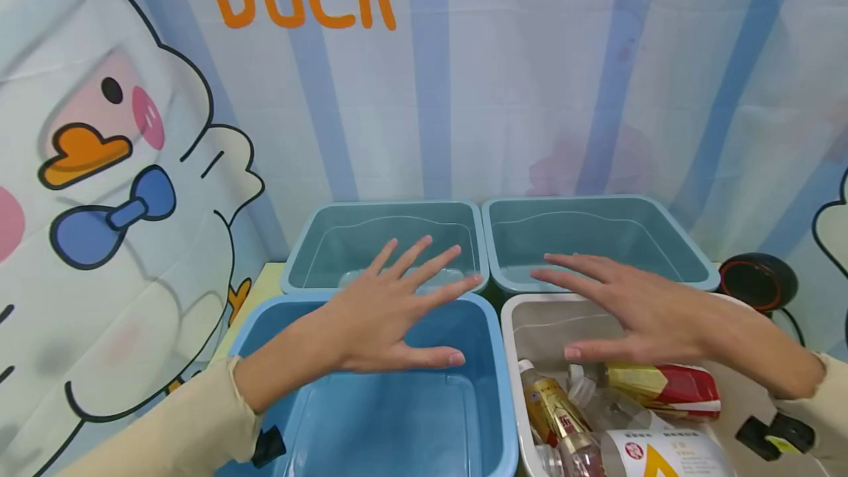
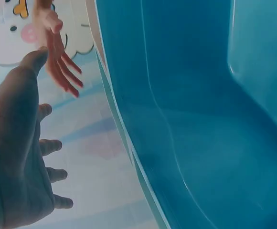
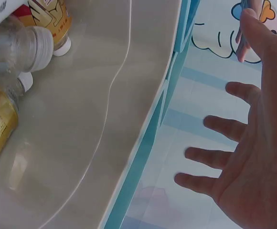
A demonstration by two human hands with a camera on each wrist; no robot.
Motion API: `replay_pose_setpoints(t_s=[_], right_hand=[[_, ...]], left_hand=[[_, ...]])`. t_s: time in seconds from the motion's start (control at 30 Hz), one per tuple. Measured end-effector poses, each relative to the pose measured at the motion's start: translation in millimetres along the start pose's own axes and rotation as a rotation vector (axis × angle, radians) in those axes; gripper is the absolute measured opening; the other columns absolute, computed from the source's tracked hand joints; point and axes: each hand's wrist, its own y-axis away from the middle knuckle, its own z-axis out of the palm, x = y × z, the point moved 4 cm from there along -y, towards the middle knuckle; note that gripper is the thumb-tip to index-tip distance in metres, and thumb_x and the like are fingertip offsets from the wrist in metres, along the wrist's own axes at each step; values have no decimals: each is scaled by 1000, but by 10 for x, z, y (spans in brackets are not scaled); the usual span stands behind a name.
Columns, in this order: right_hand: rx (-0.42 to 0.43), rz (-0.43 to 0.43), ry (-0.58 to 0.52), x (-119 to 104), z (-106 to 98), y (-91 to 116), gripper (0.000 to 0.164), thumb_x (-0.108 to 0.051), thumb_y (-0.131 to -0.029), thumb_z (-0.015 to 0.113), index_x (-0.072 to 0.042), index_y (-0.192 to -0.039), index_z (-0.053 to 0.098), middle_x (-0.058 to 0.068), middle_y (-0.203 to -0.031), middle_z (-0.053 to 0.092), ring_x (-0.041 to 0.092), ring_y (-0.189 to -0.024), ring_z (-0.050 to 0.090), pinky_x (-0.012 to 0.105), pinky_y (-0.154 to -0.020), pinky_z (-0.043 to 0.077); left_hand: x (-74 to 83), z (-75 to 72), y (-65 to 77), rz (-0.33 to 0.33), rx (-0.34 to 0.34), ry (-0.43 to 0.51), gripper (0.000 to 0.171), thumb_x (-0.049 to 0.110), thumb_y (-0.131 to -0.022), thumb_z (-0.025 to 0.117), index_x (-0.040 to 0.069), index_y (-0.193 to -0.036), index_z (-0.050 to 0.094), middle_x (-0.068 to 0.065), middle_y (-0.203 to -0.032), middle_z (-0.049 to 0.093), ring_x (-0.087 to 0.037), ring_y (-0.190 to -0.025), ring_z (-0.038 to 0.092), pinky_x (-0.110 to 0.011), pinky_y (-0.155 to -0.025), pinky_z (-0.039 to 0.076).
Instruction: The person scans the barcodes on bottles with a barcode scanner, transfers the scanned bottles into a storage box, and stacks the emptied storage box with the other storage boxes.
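My left hand hovers over the blue bin at the front left, fingers spread and holding nothing. Over the off-white bin at the front right hangs my right hand, also with straight, spread fingers and nothing in its grasp. Below that hand lie several bottles: one with a gold label, a clear one with a white label, and a red and gold container. In the right wrist view, clear bottle necks with white caps show at the upper left.
Two teal bins stand behind, one at the left and one at the right. A round black device with a cable sits at the right. A curtain with a duck print hangs close behind the bins.
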Motion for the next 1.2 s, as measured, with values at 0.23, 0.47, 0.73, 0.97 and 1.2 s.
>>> replay_pose_setpoints(t_s=[0.23, 0.47, 0.73, 0.97, 1.2], right_hand=[[-71, -28, -70, -52, 51, 79, 79, -64, -94, 65, -33, -161, 38, 5, -159, 44, 40, -139, 48, 69, -95, 49], [-231, 5, -144, -76, 92, 141, 77, -69, -93, 62, -32, -158, 43, 3, -154, 49, 33, -129, 57, 61, -92, 54], [-346, -54, -207, -112, 284, 137, 64, -70, -92, 64, -34, -144, 58, -13, -139, 59, 14, -120, 61, 50, -93, 56], [-445, -62, -321, -116, 400, 116, 53, -59, -91, 73, -35, -137, 61, -19, -127, 64, 5, -106, 63, 35, -86, 57], [-551, 19, -334, -116, 467, 99, 57, -52, -86, 81, -35, -137, 63, -19, -129, 63, 5, -107, 60, 37, -92, 55]], left_hand=[[282, -55, -15, 132, -26, 36, 80, 79, -98, 36, 42, -166, 16, 0, -173, 13, -32, -159, 7, -65, -122, 13], [521, -60, -53, 265, -139, 60, 72, 73, -102, 34, 36, -164, 29, 2, -171, 20, -27, -157, 18, -56, -124, 17], [812, 13, -96, 458, -207, 64, 60, 63, -107, 37, 31, -156, 47, 5, -161, 40, -17, -150, 32, -42, -123, 25], [993, 117, -159, 577, -252, 27, 53, 56, -108, 43, 29, -153, 51, 9, -152, 50, -12, -147, 36, -30, -122, 24], [1085, 206, -238, 623, -291, 7, 51, 56, -107, 47, 28, -148, 58, 13, -142, 58, -7, -140, 42, -26, -120, 26]])
